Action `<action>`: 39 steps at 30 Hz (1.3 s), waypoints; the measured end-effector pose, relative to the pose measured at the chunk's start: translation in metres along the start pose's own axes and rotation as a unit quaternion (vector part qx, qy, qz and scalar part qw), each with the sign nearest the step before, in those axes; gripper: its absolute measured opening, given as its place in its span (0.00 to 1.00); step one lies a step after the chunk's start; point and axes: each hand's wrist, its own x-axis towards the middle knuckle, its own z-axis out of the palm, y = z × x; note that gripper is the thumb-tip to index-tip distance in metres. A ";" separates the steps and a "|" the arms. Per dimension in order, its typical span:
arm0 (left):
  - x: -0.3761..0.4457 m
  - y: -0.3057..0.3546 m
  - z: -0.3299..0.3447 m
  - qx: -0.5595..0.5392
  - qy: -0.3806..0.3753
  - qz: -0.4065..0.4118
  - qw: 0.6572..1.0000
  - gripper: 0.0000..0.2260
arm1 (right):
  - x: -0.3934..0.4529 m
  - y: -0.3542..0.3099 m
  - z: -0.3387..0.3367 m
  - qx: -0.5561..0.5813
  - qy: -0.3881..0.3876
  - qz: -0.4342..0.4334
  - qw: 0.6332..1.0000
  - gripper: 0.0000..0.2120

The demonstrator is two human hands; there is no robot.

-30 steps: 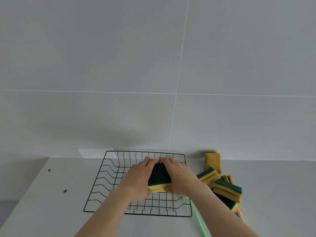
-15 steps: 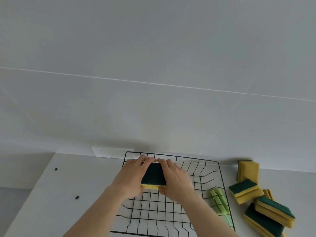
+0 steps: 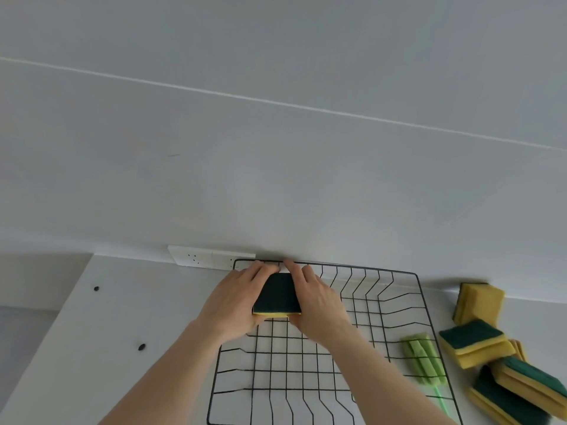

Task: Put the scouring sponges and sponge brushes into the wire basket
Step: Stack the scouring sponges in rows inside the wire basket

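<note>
Both hands hold one scouring sponge (image 3: 277, 295), dark green pad up and yellow foam below, over the far left corner of the black wire basket (image 3: 417, 289). My left hand (image 3: 236, 299) grips its left side and my right hand (image 3: 319, 305) its right side. A light green sponge brush (image 3: 423, 358) lies inside the basket against the right wall, its thin handle running toward me. Several more green-and-yellow sponges (image 3: 474, 340) lie in a loose pile on the counter right of the basket.
The basket sits on a white counter (image 3: 129, 317) against a pale tiled wall. A white socket strip (image 3: 202, 256) lies at the wall behind the basket's left corner. Two small dark specks (image 3: 141, 346) mark the counter on the left.
Both hands have carried the sponge from the basket's middle to its far left corner. The camera has swung left and nearer, so the sponge pile now sits further right.
</note>
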 end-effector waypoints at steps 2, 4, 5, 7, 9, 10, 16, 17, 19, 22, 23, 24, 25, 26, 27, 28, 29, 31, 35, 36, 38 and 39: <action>0.000 0.000 -0.001 0.015 -0.005 0.007 1.000 0.40 | 0.001 -0.001 0.002 -0.004 0.002 -0.001 1.000 0.48; 0.000 0.000 -0.003 0.035 -0.014 0.010 0.999 0.44 | 0.000 -0.001 0.006 -0.005 0.002 0.001 1.000 0.49; 0.000 0.001 -0.003 0.046 -0.017 0.012 0.999 0.46 | 0.000 -0.001 0.007 -0.007 0.002 0.001 1.000 0.50; 0.000 0.001 -0.003 0.057 -0.023 0.018 0.998 0.48 | -0.001 -0.001 0.009 -0.006 0.005 0.001 1.000 0.50; 0.001 0.001 -0.004 0.052 -0.031 0.022 0.998 0.50 | -0.001 -0.001 0.010 0.002 0.007 0.005 1.000 0.49; 0.001 0.000 -0.004 0.045 -0.034 0.024 0.998 0.51 | -0.001 -0.002 0.009 0.006 0.008 0.007 1.000 0.49; -0.001 -0.003 -0.008 -0.006 -0.034 0.018 0.999 0.52 | -0.004 0.000 0.007 0.036 0.016 0.006 0.999 0.50; -0.002 -0.003 -0.009 -0.008 -0.029 0.017 0.999 0.51 | -0.006 0.001 0.006 0.042 0.017 0.004 0.999 0.51; -0.004 -0.002 -0.011 -0.011 -0.019 0.020 1.000 0.51 | -0.008 0.001 0.004 0.049 0.024 0.002 0.999 0.51; -0.007 -0.003 -0.012 -0.017 -0.006 0.026 1.000 0.49 | -0.013 0.002 0.001 0.065 0.039 0.002 0.997 0.46; -0.008 -0.003 -0.012 -0.019 0.001 0.026 0.999 0.48 | -0.015 0.002 0.001 0.071 0.042 -0.002 0.997 0.44; -0.008 -0.003 -0.012 -0.018 0.009 0.027 0.999 0.47 | -0.016 0.002 0.001 0.075 0.044 -0.008 0.996 0.42; -0.008 -0.003 -0.012 -0.013 0.016 0.030 0.999 0.47 | -0.016 0.002 0.001 0.077 0.046 -0.014 0.996 0.40; -0.009 -0.003 -0.012 -0.007 0.018 0.030 0.999 0.47 | -0.017 0.002 0.002 0.077 0.049 -0.019 0.996 0.39; -0.010 -0.004 -0.012 -0.003 0.017 0.027 0.999 0.47 | -0.017 0.002 0.003 0.077 0.052 -0.021 0.995 0.38; -0.011 -0.004 -0.012 0.000 0.014 0.022 1.000 0.48 | -0.017 0.002 0.003 0.075 0.053 -0.022 0.995 0.39; -0.011 -0.004 -0.012 0.003 0.009 0.017 1.000 0.48 | -0.017 0.002 0.003 0.072 0.054 -0.022 0.996 0.39; -0.012 -0.002 -0.013 0.015 0.003 0.015 1.000 0.49 | -0.019 0.001 0.004 0.062 0.056 -0.022 0.996 0.39; -0.012 0.001 -0.014 0.030 -0.007 0.013 0.999 0.52 | -0.019 -0.001 0.004 0.055 0.055 -0.009 0.997 0.39; -0.012 0.002 -0.014 0.029 -0.009 0.011 0.999 0.52 | -0.019 0.000 0.003 0.052 0.052 -0.008 0.997 0.40; -0.013 0.002 -0.015 0.026 -0.010 0.009 1.000 0.52 | -0.021 0.001 0.003 0.051 0.051 -0.006 0.997 0.42; -0.014 0.001 -0.016 0.027 -0.008 0.009 1.000 0.52 | -0.022 0.002 0.002 0.054 0.054 -0.005 0.997 0.43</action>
